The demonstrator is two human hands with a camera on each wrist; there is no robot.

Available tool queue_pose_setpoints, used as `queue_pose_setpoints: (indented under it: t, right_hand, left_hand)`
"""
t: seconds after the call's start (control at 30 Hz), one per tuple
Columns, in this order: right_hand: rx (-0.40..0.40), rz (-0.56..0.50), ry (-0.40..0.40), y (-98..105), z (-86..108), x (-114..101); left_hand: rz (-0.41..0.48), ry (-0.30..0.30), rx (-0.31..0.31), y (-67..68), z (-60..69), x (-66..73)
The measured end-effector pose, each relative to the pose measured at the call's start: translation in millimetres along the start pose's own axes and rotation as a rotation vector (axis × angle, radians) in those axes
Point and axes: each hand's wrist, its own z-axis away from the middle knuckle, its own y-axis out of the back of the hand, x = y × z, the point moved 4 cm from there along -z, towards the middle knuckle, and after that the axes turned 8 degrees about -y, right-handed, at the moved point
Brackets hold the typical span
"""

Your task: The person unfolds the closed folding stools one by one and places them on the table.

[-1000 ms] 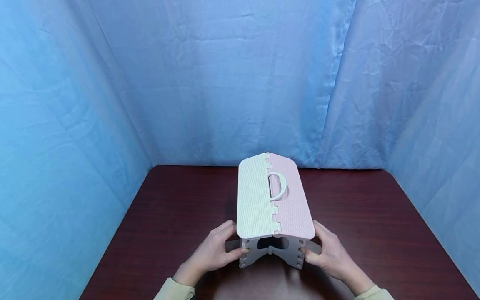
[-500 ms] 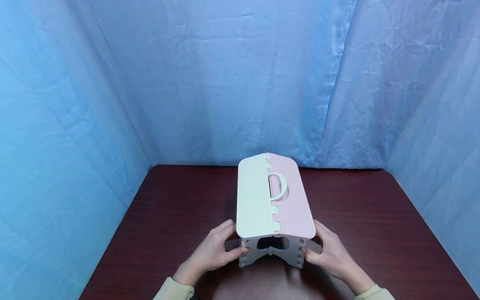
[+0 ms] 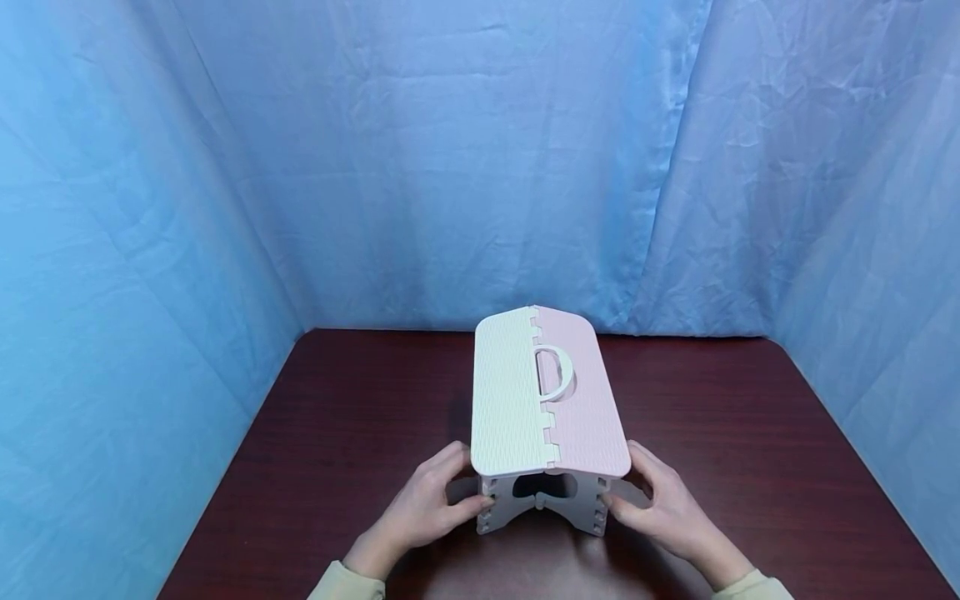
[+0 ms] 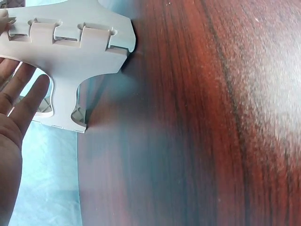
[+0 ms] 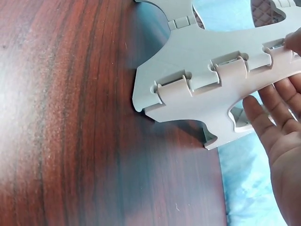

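A plastic folding stool (image 3: pixel 506 392) stands unfolded on the table, its top white on the left half and pink on the right. The two halves meet in a slight ridge. A white carry handle (image 3: pixel 568 373) arches from the middle seam over the pink half. My left hand (image 3: pixel 431 500) grips the left side panel, thumb at the front hinged corner. On the opposite side my right hand (image 3: pixel 666 504) holds the other panel in the same way. Both wrist views show fingers at the cut-out in the leg panel (image 4: pixel 63 59), beside the hinge knuckles (image 5: pixel 202 82).
The dark red wood-grain table (image 3: pixel 360 400) extends around the stool on both sides. Blue cloth curtains (image 3: pixel 450 167) hang behind the table and along its left and right edges.
The stool and both hands stay almost still; at most they shift very slightly to the left. Both hands keep their hold on the side panels.
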Motion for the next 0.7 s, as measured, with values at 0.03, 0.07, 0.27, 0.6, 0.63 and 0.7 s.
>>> queue_pose_setpoints:
  t: [0.03,0.07,0.27,0.6,0.63,0.7]
  right_hand:
    - [-0.01,0.006,-0.015,0.7,0.9,0.8]
    - [-0.021,0.017,-0.026,1.3,2.0,1.9]
    - [-0.06,0.076,0.051,9.0,4.8,2.5]
    - [0.066,0.28,0.228,44.1,0.3,-11.6]
    - [0.065,0.289,0.245,47.5,-1.3,-14.2]
    - [0.064,0.32,0.28,53.5,-4.3,-19.1]
  left_hand:
    - [-0.005,-0.009,-0.007,0.7,0.6,0.5]
    - [-0.008,-0.013,-0.015,1.6,1.6,0.8]
    - [-0.085,0.018,-0.079,13.8,10.9,-0.3]
    - [-0.335,0.056,-0.175,57.4,7.4,1.2]
    - [-0.349,0.032,-0.171,62.4,4.9,2.3]
    - [-0.381,-0.016,-0.169,71.6,-1.1,5.2]
